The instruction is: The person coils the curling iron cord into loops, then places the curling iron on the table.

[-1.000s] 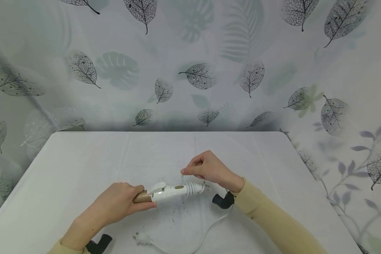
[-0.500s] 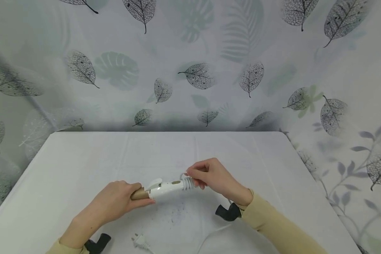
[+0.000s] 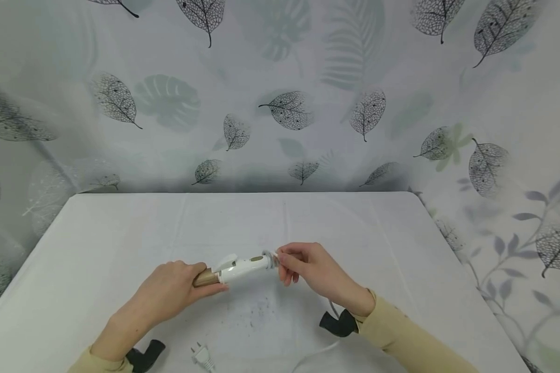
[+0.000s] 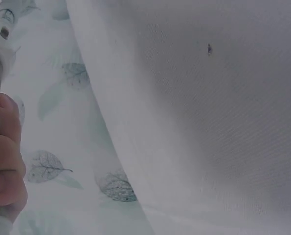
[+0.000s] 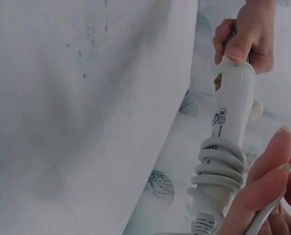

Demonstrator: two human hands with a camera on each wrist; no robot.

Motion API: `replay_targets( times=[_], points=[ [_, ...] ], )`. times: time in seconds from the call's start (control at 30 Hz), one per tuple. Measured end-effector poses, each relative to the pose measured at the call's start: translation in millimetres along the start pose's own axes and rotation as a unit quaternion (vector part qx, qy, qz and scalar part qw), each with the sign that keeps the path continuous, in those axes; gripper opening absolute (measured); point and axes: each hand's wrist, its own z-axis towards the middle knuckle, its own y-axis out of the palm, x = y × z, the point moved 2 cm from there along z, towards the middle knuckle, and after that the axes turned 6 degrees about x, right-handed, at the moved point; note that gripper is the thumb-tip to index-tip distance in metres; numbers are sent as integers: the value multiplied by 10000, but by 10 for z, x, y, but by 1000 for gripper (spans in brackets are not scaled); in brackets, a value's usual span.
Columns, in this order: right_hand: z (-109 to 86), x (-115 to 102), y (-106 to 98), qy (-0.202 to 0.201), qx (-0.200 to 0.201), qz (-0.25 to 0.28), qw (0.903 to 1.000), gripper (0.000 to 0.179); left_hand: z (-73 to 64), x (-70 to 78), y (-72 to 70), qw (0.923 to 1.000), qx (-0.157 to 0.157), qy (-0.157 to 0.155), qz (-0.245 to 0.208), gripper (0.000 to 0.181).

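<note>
In the head view my left hand [image 3: 170, 290] grips the gold-brown barrel of a white curling iron [image 3: 246, 267]. Its handle end tilts up to the right. Several turns of pale cord [image 5: 218, 169] circle the handle near its tail in the right wrist view. My right hand [image 3: 315, 267] is beside that tail, pinching a length of the cord between thumb and fingers. The left wrist view catches the curled fingers [image 4: 6, 156] of my left hand around the barrel at its left edge.
A white two-pin plug [image 3: 201, 355] lies on the white table [image 3: 121, 228] near the front, part of the cord [image 3: 315, 353] running to its right. Dark specks [image 3: 256, 313] mark the cloth below the iron. A leaf-patterned curtain [image 3: 280, 77] stands behind and at the sides.
My right hand has moved from above the handle down and right to its tail, drawing the cord around. The iron's handle end has tilted upward; the plug has shifted slightly.
</note>
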Motion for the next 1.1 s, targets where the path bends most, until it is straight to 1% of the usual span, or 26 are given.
replay_targets(
  times=[0.17,0.27,0.33,0.57,0.67,0.8,0.93,1.1],
  points=[
    [-51,53,52,-187,-78,-120,9997,24,3,11,-30,9999,-26,-118,12,53],
    [-88,75,78,-247,-53,-62,9997,23,0,13,-46,9998,-13,-210,-2,53],
    [-117,85,89,-197,-50,38,9998,23,-2,14,-51,9997,23,-233,15,53],
    [-205,162,131,319,-87,544,9980,24,-2,12,-44,9996,42,-286,-19,52],
    [-245,206,149,547,-170,838,9948,27,-4,5,-50,9994,139,-312,22,52],
    [-286,268,166,702,-258,1186,9901,29,-8,1,-58,9993,246,-269,112,52],
    [-314,344,181,901,-399,1487,9840,31,-16,-6,-61,9990,321,-249,198,52],
    [-324,423,222,1174,-751,1875,9723,34,-12,-7,-76,9988,372,-212,250,52]
  ],
)
